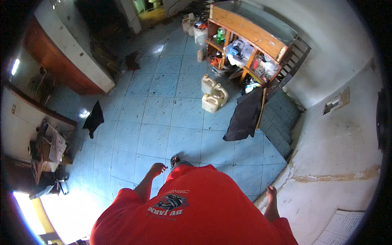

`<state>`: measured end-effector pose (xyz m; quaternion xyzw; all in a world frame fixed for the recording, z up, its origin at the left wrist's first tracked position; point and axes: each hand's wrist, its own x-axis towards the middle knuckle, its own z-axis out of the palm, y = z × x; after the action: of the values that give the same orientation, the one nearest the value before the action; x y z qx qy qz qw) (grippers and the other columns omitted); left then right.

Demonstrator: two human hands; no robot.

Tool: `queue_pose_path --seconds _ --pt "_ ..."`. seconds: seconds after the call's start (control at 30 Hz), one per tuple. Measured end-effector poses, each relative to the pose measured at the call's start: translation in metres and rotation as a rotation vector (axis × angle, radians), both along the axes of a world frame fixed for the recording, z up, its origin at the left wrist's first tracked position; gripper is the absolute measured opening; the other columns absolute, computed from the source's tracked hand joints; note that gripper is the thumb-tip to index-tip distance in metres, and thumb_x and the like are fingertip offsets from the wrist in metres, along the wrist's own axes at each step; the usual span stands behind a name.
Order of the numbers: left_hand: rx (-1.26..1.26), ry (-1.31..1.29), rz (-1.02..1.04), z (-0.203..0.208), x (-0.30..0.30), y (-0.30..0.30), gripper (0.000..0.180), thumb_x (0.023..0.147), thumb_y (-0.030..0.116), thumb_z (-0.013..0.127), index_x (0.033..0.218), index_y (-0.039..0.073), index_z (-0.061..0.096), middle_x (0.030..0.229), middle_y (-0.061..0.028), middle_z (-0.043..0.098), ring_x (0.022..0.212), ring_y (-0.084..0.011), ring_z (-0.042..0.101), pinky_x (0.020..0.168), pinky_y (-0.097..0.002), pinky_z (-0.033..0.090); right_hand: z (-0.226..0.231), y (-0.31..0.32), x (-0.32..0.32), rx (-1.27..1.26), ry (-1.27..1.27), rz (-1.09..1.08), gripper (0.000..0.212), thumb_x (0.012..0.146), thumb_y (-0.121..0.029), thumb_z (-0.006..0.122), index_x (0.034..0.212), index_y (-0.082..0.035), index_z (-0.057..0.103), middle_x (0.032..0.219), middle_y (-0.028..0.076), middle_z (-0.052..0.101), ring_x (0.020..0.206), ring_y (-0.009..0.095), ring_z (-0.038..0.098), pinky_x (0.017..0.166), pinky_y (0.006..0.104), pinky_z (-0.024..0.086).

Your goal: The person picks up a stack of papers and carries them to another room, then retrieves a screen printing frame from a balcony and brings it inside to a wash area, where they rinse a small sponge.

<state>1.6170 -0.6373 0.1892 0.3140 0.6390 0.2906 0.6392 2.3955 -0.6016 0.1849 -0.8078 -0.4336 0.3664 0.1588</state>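
Observation:
My left hand (157,169) hangs in front of me on the left, above the blue tiled floor (151,134). Its fingers are closed, and a small dark and reddish bit shows at the fingertips, too small to name. My right hand (271,193) is low at my right side, near the pale wall (335,151). Its fingers are curled in, with nothing seen in them. One of my feet (175,160) shows below the red shirt. Neither hand touches the cloudy plastic jugs (212,103) on the floor ahead.
An orange-brown wooden cabinet (245,24) full of clutter stands far right. Black cloth (245,118) hangs by its near end; another black cloth (94,120) lies left. A white bucket (200,36) is at the back. A cluttered table (53,151) stands left, beyond a brown door (57,61).

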Motion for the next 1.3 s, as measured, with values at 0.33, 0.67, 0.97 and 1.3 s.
queue_pose_path --seconds 0.33,0.67,0.97,1.3 --pt "-0.033 -0.065 0.145 0.0 -0.03 -0.06 0.022 0.077 0.0 0.037 0.081 0.0 0.059 0.072 -0.0091 0.06 0.061 -0.0163 0.057 0.055 -0.0283 0.048 0.013 0.136 -0.249 0.266 0.138 0.7 0.019 0.08 -0.011 0.055 0.096 -0.004 0.06 0.089 0.013 0.062 0.083 0.024 0.059 0.075 0.0331 0.047" --pt "0.059 0.024 0.072 -0.022 -0.136 -0.033 0.018 0.083 0.008 0.046 0.088 -0.003 0.058 0.07 -0.0111 0.061 0.061 -0.0169 0.06 0.056 -0.0276 0.049 -0.072 0.053 -0.292 0.208 -0.292 1.378 0.022 0.082 -0.022 0.052 0.1 -0.013 0.061 0.095 0.013 0.062 0.093 0.027 0.057 0.081 0.0374 0.046" --pt "0.045 0.121 0.199 -0.009 -0.223 -0.042 0.022 0.078 -0.001 0.038 0.083 0.0 0.06 0.065 -0.0092 0.06 0.055 -0.0144 0.058 0.051 -0.0253 0.048 -0.089 -0.017 -0.322 0.092 -0.104 0.818 0.028 0.083 -0.028 0.053 0.094 -0.004 0.061 0.095 0.016 0.062 0.09 0.028 0.059 0.081 0.0347 0.046" --pt "0.125 0.038 0.149 -0.016 -0.188 -0.07 0.018 0.079 0.0 0.042 0.084 -0.002 0.059 0.067 -0.0095 0.061 0.056 -0.0143 0.058 0.051 -0.0257 0.047 -0.058 0.074 -0.389 0.244 -0.383 1.202 0.026 0.086 -0.03 0.05 0.103 -0.014 0.061 0.088 0.013 0.063 0.081 0.028 0.06 0.077 0.0368 0.047"
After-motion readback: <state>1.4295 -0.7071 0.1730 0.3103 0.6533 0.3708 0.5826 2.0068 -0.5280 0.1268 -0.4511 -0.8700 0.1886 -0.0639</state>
